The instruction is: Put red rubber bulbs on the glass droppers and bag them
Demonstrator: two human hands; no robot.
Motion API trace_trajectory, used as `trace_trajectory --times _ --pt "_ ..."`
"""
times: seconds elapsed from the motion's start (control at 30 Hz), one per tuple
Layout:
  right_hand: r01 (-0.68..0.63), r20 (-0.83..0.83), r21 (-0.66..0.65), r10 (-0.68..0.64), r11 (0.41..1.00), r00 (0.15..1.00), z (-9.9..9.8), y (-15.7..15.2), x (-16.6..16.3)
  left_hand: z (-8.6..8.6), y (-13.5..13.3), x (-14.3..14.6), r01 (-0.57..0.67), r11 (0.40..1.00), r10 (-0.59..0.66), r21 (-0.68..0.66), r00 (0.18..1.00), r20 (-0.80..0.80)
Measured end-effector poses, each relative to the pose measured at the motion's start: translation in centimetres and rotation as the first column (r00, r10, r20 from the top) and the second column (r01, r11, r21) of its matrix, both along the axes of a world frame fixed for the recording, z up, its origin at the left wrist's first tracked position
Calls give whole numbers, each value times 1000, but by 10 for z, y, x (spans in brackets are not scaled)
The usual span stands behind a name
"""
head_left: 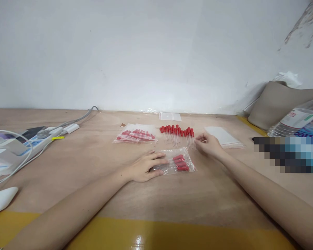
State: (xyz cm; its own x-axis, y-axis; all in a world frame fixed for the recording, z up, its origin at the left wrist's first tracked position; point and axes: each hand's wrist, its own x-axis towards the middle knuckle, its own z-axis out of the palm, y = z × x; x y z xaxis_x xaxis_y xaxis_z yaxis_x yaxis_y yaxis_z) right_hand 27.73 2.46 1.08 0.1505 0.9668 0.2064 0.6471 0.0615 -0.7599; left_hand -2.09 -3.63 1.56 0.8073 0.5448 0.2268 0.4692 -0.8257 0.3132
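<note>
My left hand lies over the left end of a clear zip bag, its fingers stretched out and the thumb apart. Inside that bag are several droppers with red bulbs toward the right end. Beyond it, loose droppers lie in a row, red bulbs away from me and clear tubes toward me. At the right end of this row, my right hand has its fingers curled into a pinch close to the dropper tubes. Whatever sits between those fingertips is too small to make out.
Filled bags of droppers overlap at the back left. A stack of flat zip bags lies right of my right hand, and another flat bag near the wall. A power strip with cables stands left; a plastic bottle lies right.
</note>
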Motion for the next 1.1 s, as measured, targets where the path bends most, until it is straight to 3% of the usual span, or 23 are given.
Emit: trace_trajectory --times 0.13,0.33,0.5,0.67,0.83,0.97,1.1 --pt "105 90 -69 -98 992 991 -1 34 10 2 -1 0 -7 1000 7 -2 1000 14" --pt "111 -103 -327 -152 938 983 1 59 -3 7 -5 2 -6 1000 6 30 1000 3" --pt "96 -241 -362 -193 927 951 3 64 -8 7 -5 2 -20 1000 21 23 999 -38" --pt "64 -424 -319 -203 946 883 8 61 -8 6 -6 2 -27 999 28 23 999 -29" --pt "46 -596 -151 -128 988 793 15 38 -1 8 -6 2 -26 1000 26 7 1000 -11" --pt "76 -691 25 -37 997 722 5 3 -2 7 -5 2 -26 1000 26 -9 999 20" --pt "25 -711 101 54 995 701 -8 -26 -15 6 -5 3 -22 1000 23 -21 999 40"
